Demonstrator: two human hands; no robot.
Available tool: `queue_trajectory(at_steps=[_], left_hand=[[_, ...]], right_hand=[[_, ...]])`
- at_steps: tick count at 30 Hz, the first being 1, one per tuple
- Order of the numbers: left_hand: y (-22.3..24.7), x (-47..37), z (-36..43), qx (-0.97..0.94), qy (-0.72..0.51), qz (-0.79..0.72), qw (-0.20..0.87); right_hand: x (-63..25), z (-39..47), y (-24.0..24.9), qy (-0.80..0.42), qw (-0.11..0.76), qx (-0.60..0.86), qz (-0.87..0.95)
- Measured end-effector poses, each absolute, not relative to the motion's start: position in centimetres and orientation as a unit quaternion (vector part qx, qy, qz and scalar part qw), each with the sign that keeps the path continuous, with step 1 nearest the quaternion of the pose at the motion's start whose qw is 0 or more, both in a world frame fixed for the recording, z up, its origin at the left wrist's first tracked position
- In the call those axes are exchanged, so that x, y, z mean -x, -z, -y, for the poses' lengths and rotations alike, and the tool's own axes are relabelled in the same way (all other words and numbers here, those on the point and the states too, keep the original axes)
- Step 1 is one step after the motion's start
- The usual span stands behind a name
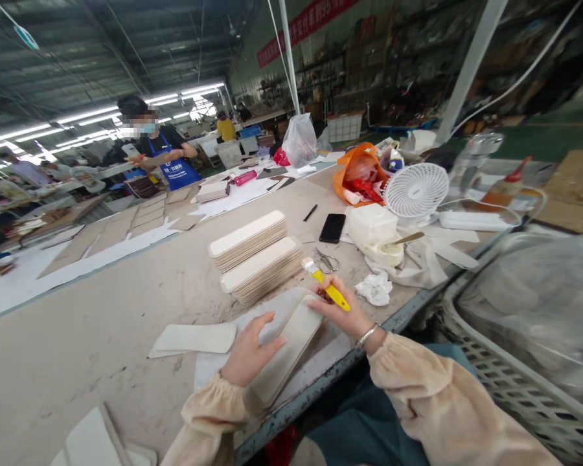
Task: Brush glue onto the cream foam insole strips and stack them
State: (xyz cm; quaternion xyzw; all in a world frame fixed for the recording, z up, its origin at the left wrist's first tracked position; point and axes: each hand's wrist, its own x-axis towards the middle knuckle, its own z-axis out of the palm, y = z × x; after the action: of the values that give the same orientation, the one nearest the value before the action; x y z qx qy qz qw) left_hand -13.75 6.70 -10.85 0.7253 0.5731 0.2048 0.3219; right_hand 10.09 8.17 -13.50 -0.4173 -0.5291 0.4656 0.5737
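My right hand (344, 304) is closed around a brush (334, 291) with a yellow handle and pale bristles pointing up and left. Its fingertips also touch the far end of a long white panel with rounded corners (291, 346), lying near the table edge. My left hand (252, 349) rests over the near left side of that panel, fingers spread and apart. Under the panel lies a white sheet (243, 320). To the left are loose panels of the same shape (194, 338). Two neat stacks of panels (255, 259) stand just beyond my hands.
Scissors (327, 261), a phone (332, 228), a crumpled tissue (375, 288) and a white tub (376, 233) lie right of the stacks. A white fan (416, 191) stands behind. A plastic basket (510, 369) is at the right edge. Across the table, a person in a blue apron (175, 165) works.
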Motion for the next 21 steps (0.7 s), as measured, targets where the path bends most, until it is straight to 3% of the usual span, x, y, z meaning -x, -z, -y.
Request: queue_trajectory(at_steps=[4, 21], left_hand=[[10.7, 11.0, -8.2, -0.729, -0.174, -0.525, 0.403], [9.5, 8.4, -6.7, -0.688, -0.183, -0.542, 0.447]], right_hand=[[-10.4, -8.2, 13.0, -0.479, 0.598, 0.397, 0.505], [-11.7, -8.4, 12.3, -0.446, 0.633, 0.413, 0.479]])
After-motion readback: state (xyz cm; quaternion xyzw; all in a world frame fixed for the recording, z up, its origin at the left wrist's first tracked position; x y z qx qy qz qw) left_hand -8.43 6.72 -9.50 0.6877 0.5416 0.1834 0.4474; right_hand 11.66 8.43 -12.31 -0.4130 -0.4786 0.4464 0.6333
